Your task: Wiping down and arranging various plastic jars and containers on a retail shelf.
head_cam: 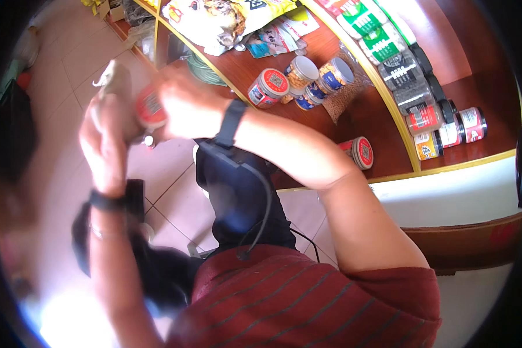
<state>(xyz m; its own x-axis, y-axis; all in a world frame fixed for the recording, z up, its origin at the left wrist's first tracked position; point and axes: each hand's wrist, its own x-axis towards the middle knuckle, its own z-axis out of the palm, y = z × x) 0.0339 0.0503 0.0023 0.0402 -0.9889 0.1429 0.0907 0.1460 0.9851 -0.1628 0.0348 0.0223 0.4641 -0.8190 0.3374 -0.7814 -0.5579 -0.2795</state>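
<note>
My right hand (191, 102), blurred and wearing a black wrist strap, holds a jar with a red round label on its lid (151, 104). Close against the jar's other side is my left hand (106, 126), also with a black strap. A crumpled pale cloth (112, 78) sticks up from the left hand's fingers. Whether the left hand also grips the jar cannot be told. On the wooden shelf to the right, a similar red-lidded jar (275, 83) stands beside several clear jars of snacks (302, 71). Another red-lidded jar (362, 153) lies partly behind my right forearm.
Yellow-edged shelves (400, 124) curve along the right, holding a row of jars and tubs (404, 80). A large printed bag (226, 19) and a coil of green cord (204, 69) are at the top. A dark plastic bag (13, 130) is at the far left.
</note>
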